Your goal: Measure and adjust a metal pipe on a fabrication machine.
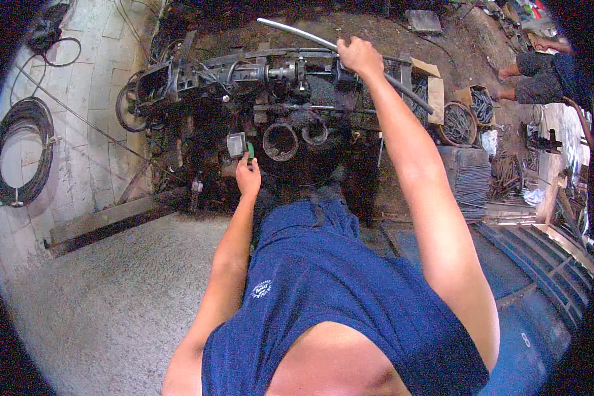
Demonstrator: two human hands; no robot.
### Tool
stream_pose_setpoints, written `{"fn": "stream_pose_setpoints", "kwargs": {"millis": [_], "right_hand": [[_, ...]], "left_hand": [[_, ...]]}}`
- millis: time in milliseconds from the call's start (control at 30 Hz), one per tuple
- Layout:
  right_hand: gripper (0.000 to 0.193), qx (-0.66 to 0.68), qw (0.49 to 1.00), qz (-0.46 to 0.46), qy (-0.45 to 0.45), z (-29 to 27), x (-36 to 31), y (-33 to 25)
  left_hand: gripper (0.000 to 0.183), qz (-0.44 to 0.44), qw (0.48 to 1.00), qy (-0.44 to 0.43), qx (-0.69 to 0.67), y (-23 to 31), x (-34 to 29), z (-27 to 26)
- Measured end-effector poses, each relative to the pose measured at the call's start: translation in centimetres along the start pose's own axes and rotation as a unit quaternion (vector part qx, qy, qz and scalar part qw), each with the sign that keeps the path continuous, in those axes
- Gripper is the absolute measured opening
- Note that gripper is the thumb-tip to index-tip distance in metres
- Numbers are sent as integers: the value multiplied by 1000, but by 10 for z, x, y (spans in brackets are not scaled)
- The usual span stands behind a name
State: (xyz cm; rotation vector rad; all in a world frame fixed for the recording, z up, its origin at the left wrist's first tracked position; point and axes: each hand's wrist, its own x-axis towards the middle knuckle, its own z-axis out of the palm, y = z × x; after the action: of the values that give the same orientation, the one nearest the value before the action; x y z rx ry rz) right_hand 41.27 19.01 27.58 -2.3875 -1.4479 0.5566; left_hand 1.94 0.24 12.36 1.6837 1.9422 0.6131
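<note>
A long metal rod (297,31) slants across the far side of the machine, from upper left down to the right. My right hand (361,56) is wrapped round it near its middle, with the arm stretched out. In front of me stands a dark, greasy machine (277,72) with a shaft, collars and a clamp-like head. My left hand (246,177) is at the machine's near left side, its fingers stretched up to a small grey switch box (236,145) with a green part (251,152). Fingertips appear to touch the green part. Two round metal rings (280,142) show below the shaft.
A coil of black cable (21,152) lies at the left. At the right are a round basket of metal pieces (457,124), cardboard boxes (482,104) and a stack of thin rods (465,181). Another person's legs (538,76) show at far right. A bottle (197,190) stands near the left beam.
</note>
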Motion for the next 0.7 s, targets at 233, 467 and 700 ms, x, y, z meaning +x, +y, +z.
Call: {"fn": "stream_pose_setpoints", "kwargs": {"millis": [233, 467, 700], "right_hand": [[58, 3, 1000, 0, -4, 3, 3, 1], [58, 6, 1000, 3, -8, 2, 5, 3], [60, 2, 1000, 14, -26, 2, 6, 0]], "left_hand": [[37, -13, 999, -20, 22, -3, 5, 4], [38, -12, 998, -23, 48, -6, 5, 6], [38, -50, 998, -38, 31, 6, 3, 1]]}}
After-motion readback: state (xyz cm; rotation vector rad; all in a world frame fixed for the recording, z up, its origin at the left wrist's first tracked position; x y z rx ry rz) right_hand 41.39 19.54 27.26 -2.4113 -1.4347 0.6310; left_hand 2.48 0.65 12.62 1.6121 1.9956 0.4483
